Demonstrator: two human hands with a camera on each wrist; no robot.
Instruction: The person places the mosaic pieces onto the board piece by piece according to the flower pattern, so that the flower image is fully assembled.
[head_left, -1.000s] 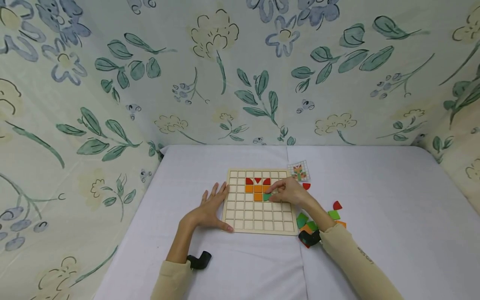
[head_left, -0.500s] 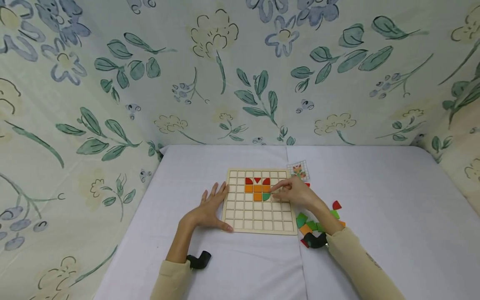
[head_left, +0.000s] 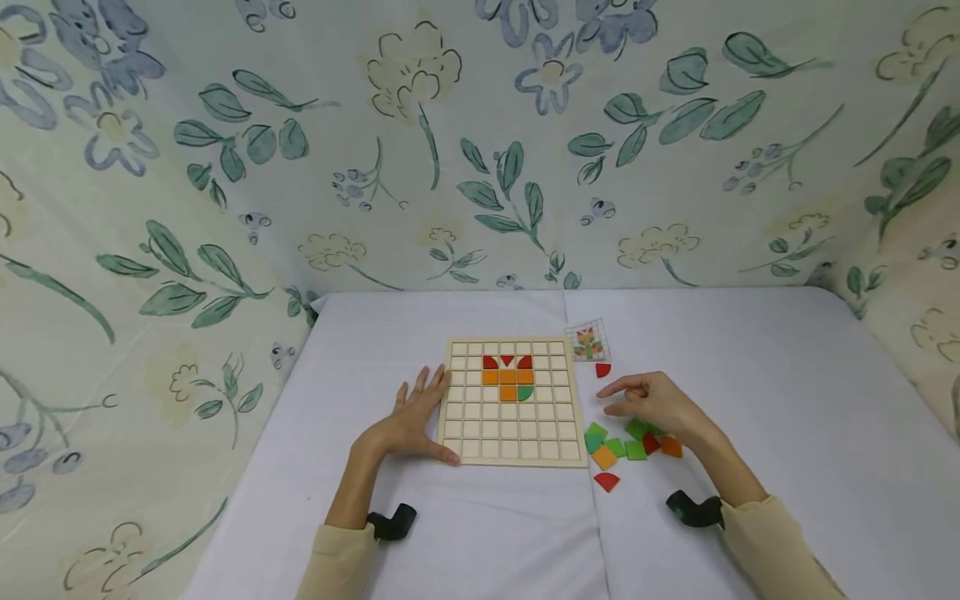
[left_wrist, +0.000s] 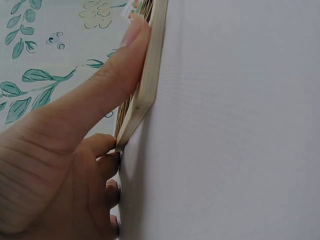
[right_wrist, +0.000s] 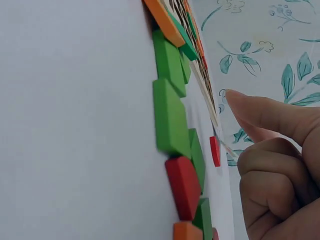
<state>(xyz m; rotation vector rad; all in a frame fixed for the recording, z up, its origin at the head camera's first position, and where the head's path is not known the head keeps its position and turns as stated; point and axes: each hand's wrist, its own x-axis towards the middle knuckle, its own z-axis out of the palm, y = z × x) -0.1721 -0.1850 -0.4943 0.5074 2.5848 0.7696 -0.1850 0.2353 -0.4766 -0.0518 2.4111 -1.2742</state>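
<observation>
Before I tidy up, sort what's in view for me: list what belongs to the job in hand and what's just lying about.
Likely part of the job:
Wooden grid board
Pattern card by its far right corner
Red, orange and green tiles set in it
Loose green, red and orange tiles to its right

Likely just surroundings or worn gear:
White tablecloth
Floral backdrop
Black wrist cameras

The place is a screened-off tabletop nook, though whether it stands in a home or a studio cannot be told: a floral-print backdrop [head_left: 337,158] in watercolour blues and greens rises behind the table and turns along both sides, a creased white tablecloth [head_left: 750,375] covers the top, and a black wrist camera [head_left: 692,510] on each arm suggests a recording setup
</observation>
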